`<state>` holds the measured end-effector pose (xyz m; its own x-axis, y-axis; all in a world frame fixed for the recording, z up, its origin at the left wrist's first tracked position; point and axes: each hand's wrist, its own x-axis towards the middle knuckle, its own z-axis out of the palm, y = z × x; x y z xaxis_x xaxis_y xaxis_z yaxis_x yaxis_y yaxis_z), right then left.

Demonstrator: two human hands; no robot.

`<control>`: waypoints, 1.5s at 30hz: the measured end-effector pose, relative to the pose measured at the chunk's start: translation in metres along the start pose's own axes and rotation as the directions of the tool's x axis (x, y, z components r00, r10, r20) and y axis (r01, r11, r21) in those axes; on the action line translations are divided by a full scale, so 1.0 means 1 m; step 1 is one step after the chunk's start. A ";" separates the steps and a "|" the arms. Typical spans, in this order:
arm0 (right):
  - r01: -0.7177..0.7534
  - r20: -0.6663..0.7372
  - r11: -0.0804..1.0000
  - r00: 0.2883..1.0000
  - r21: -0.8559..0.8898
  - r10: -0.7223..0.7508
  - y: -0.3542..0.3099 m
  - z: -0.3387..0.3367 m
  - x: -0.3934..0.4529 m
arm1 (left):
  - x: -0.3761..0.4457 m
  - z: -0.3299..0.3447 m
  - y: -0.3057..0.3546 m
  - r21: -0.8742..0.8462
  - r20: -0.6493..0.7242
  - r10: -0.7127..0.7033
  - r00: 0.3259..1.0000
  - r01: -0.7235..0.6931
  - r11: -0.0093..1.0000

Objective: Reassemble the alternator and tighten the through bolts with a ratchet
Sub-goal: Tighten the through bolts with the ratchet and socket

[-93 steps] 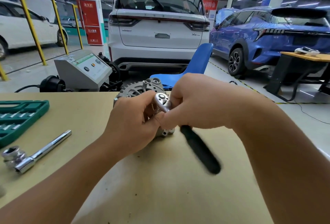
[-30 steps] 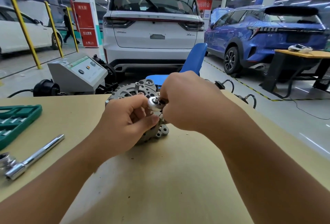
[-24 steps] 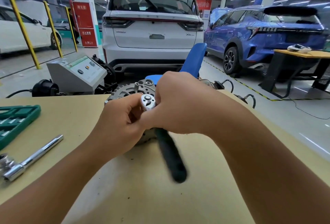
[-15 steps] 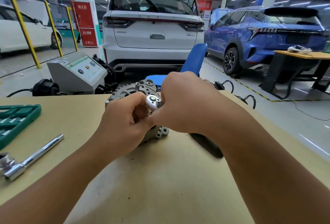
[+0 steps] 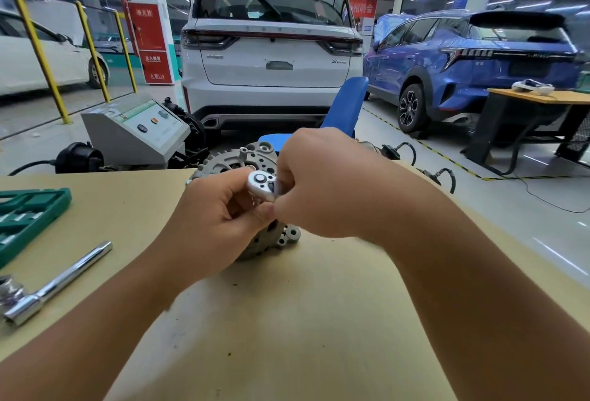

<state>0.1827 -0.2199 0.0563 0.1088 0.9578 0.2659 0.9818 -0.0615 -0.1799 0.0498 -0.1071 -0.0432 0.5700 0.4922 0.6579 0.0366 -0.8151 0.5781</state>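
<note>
Ratchet (image 5: 263, 184) handle swung back under right hand (image 5: 322, 186), which grips it; left hand (image 5: 220, 218) clamps alternator (image 5: 245, 161). Keep socket square, short strokes.

Ratchet (image 5: 262, 184) atop alternator (image 5: 242, 161) (hand-held)

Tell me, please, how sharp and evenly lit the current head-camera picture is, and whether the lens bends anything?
Head view: the ratchet head and both hands, left hand and right hand, are slightly motion-soft; the alternator reads clearly. Overhead strip lights give even light, with glare streaks on the floor; the wide-angle lens bows the yellow posts and stretches the forearms.
</note>
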 end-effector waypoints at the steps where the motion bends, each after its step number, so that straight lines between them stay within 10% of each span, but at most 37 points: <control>1: -0.001 -0.006 1.000 1.000 -0.022 0.001 0.001 0.000 0.000 | 0.000 -0.002 -0.001 -0.004 0.034 -0.002 0.999 0.002 1.000; 45: -0.060 -0.034 0.998 0.998 -0.020 0.059 0.004 0.000 0.002 | 0.000 0.003 0.003 0.137 -0.050 -0.028 0.998 0.035 0.990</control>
<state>0.1865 -0.2184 0.0558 0.1722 0.9423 0.2872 0.9763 -0.1244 -0.1770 0.0526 -0.1108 -0.0425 0.5266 0.5300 0.6647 0.1687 -0.8315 0.5293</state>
